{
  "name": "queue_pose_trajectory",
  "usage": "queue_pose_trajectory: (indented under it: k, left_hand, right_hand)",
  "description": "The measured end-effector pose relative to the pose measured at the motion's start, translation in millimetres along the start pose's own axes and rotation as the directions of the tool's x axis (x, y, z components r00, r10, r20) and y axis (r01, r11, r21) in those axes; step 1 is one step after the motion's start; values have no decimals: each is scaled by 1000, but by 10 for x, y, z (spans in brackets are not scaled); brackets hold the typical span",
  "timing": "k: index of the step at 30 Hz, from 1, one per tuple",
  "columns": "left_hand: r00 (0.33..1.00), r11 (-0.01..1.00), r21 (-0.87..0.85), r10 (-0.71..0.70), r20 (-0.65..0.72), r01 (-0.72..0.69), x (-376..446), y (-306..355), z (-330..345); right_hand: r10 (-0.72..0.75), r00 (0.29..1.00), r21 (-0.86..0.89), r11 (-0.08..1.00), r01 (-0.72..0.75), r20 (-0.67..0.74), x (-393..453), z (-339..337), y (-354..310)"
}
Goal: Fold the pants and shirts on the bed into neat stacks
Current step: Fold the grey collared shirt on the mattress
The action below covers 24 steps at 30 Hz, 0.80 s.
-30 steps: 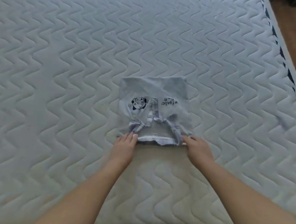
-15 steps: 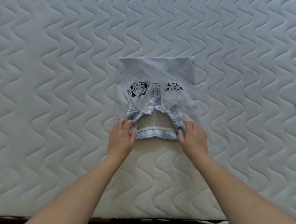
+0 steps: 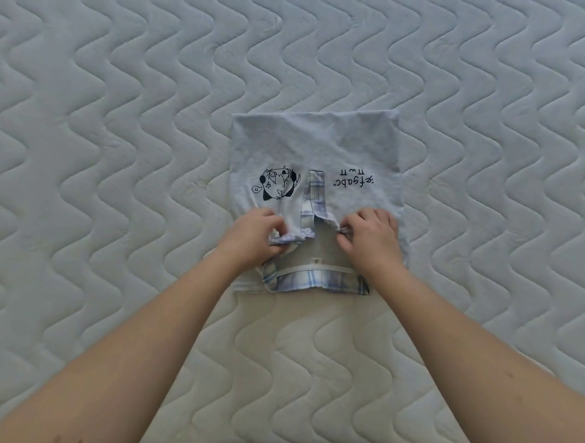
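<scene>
Folded pale grey-blue cotton polo shirt point(image 3: 317, 148): flat on the white quilted mattress of the bed point(image 3: 120, 110), centre of frame, slightly right of the midline. Collar end toward the lower edge of the frame, folded hem toward the top.

Blue-and-white plaid collar point(image 3: 318, 279): along the lower edge of the shirt, white inner band visible just above it. Plaid button placket point(image 3: 314, 198): vertical, at the middle of the shirt, open at the neck.

Black cartoon print point(image 3: 278, 184): left of the placket. Black lettering point(image 3: 354, 181): right of the placket, upside down in this view.

Left hand point(image 3: 255, 234): closed, pinching the left collar point against the shirt. Right hand point(image 3: 373, 237): closed, pinching the right collar point, just right of the placket. Both forearms: bare, entering from the lower corners of the frame.
</scene>
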State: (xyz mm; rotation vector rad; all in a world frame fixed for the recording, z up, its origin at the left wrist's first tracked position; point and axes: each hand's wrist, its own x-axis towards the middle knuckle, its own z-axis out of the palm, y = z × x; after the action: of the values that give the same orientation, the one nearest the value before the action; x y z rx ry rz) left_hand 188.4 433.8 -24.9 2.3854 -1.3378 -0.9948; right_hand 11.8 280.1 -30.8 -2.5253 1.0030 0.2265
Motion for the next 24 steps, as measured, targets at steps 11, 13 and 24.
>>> queue_pose_trajectory:
  k: [11, 13, 24]
  left_hand:
    - [981, 992, -34, 127, 144, -124, 115, 188, 193]
    - [974, 975, -31, 220, 59, -219, 102, 182, 219]
    - [987, 961, -263, 121, 105, -90, 125, 161, 131]
  right_hand:
    - [163, 983, 428, 896, -114, -80, -134, -123, 72]
    - [172, 977, 475, 875, -93, -126, -176, -120, 47]
    - [133, 971, 471, 882, -23, -201, -278, 8, -20]
